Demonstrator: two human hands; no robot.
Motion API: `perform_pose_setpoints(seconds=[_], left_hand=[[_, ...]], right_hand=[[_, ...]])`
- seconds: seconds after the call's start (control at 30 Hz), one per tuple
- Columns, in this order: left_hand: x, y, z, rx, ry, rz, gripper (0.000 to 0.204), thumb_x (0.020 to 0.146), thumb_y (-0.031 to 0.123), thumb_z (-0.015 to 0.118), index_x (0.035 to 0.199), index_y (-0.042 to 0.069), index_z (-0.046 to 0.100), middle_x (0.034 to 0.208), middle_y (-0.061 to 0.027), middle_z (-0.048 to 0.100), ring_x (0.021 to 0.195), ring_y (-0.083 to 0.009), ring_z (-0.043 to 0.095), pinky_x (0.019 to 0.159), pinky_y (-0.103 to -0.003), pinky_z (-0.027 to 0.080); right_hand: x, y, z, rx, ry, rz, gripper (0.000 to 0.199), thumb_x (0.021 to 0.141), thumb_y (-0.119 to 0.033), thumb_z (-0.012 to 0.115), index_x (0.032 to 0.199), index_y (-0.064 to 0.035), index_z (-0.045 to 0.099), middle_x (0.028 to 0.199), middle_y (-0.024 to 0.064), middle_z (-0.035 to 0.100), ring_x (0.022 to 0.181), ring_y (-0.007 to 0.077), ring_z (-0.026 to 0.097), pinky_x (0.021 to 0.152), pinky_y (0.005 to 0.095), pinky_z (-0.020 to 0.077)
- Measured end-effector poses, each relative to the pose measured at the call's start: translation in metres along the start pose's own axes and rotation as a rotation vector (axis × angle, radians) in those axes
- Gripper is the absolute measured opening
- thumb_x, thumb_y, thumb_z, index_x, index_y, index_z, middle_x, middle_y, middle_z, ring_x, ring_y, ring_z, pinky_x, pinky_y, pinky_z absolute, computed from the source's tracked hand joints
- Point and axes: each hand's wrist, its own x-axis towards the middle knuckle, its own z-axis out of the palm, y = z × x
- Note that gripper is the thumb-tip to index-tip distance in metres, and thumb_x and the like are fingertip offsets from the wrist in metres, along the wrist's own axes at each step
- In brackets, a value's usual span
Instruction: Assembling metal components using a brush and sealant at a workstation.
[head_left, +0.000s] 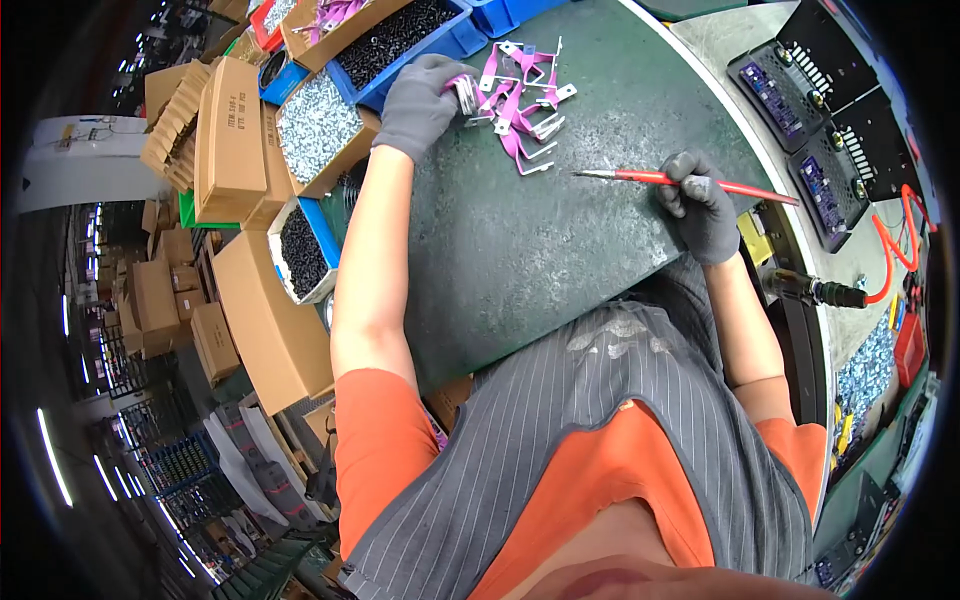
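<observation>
Grey gloves cover both of my hands. At the far side of the green worktop my left hand [420, 103] is closed on a small bunch of pink-and-silver metal brackets [463, 93]. Right beside it lies a loose pile of the same bent brackets [522, 100], pink in the middle with bare metal ends. My right hand [702, 205] grips a thin red paintbrush [640, 176] by its handle. The brush lies roughly level above the worktop, its dark bristles pointing left toward the pile.
A blue bin of black screws [395, 45] borders the worktop at the far left. Nearer stand a carton of silver screws [318, 128] and a box of black parts [302, 250]. On the right are black housings with circuit boards [775, 95] and a screwdriver [815, 288] on a red coiled hose.
</observation>
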Motion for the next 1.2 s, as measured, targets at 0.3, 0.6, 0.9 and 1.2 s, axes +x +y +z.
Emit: perform_pose_setpoints(seconds=[0.3,0.6,0.9,1.2], left_hand=[[-0.030,0.017,-0.004,0.261,-0.295,-0.022,0.033,0.074,0.021,0.058,0.104,0.007,0.059,0.105,-0.0105,0.059,0.100,-0.0289,0.051,0.087,-0.037,0.041],[-0.109,0.083,-0.002,-0.490,0.115,-0.290,0.026,0.078,0.009,0.053,0.103,0.003,0.051,0.083,-0.0088,0.059,0.077,-0.0180,0.059,0.070,-0.027,0.045],[-0.135,0.106,-0.005,-0.879,0.186,-0.395,0.039,0.076,0.015,0.066,0.109,0.003,0.050,0.092,-0.0018,0.057,0.080,-0.0087,0.055,0.068,-0.023,0.047],[-0.133,0.116,-0.015,-0.782,0.104,-0.380,0.034,0.076,0.006,0.063,0.107,0.003,0.051,0.089,-0.0025,0.058,0.078,-0.0096,0.056,0.067,-0.023,0.047]], right_hand=[[0.000,0.000,-0.002,0.093,-0.033,-0.005,0.020,0.071,-0.017,0.050,0.086,-0.0054,0.052,0.072,0.0052,0.049,0.061,0.0107,0.042,0.052,0.0217,0.0326],[-0.006,-0.015,0.039,-0.064,-0.158,-0.171,0.020,0.068,-0.016,0.049,0.083,-0.0048,0.053,0.075,0.0059,0.049,0.062,0.0117,0.041,0.055,0.0233,0.0338],[-0.010,-0.036,0.083,-0.421,-0.452,-0.447,0.012,0.061,-0.018,0.057,0.062,-0.0059,0.056,0.060,0.0046,0.049,0.053,0.0151,0.046,0.049,0.0268,0.0350],[-0.016,-0.042,0.083,-0.401,-0.398,-0.536,0.014,0.062,-0.020,0.060,0.062,-0.0064,0.056,0.061,0.0052,0.050,0.055,0.0161,0.045,0.050,0.0258,0.0343]])
